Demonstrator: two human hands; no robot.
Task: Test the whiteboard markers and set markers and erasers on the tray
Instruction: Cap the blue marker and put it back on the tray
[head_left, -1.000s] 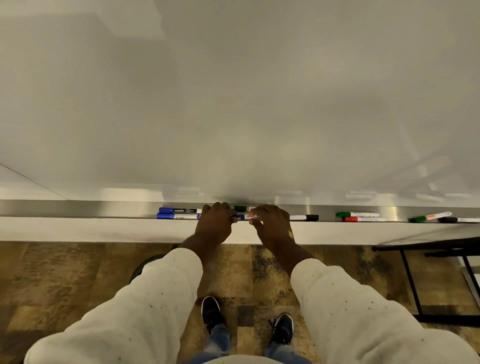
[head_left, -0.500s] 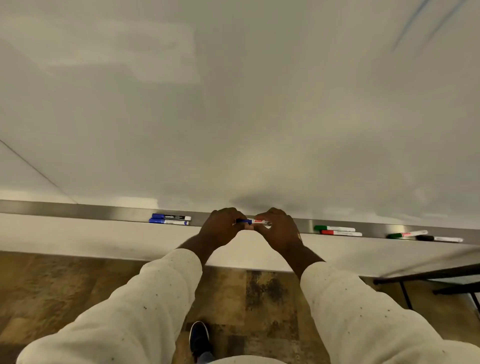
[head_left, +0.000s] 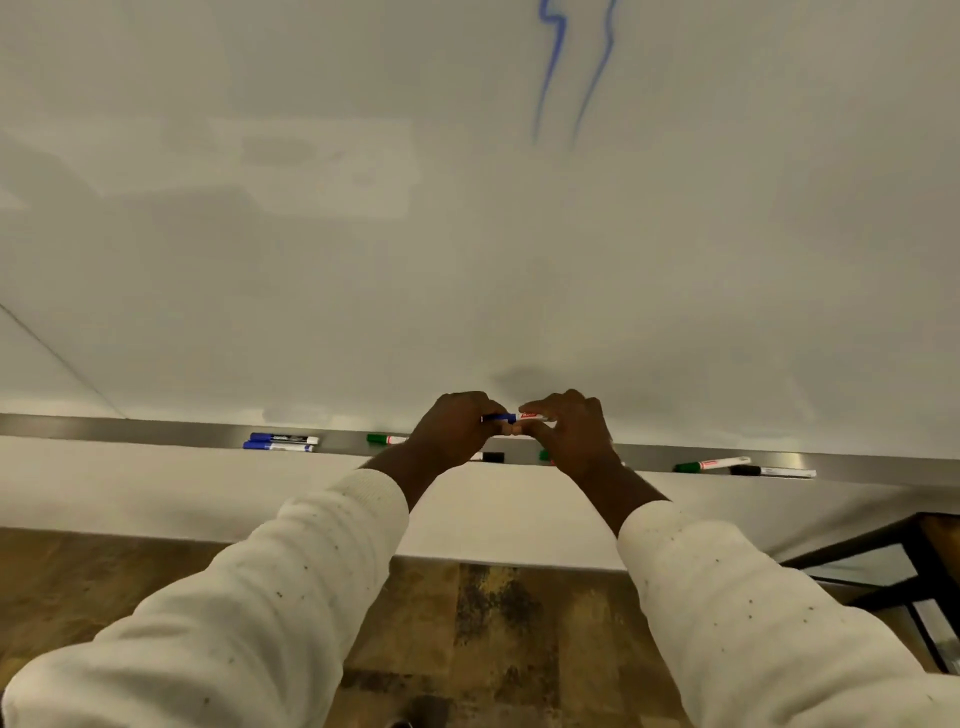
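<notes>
Head view: grips a slim white whiteboard marker with a blue cap level between both hands, clear of the long grey metal tray and in front of the glossy white whiteboard. Curls the left hand round the blue cap end and pinches the white barrel with the right hand, with thumbs nearly touching underneath. Reads as the set-up for pulling the cap off, ahead of any test stroke with this marker.

Differs from a second ago: then reached down among the markers on the tray, and half a second ago had this one barely above tray level. Looks higher now as well, bringing two blue zigzag strokes into sight at the top. Leaves a pair of blue markers, a green-capped marker and a black-capped marker lying on the tray.
</notes>
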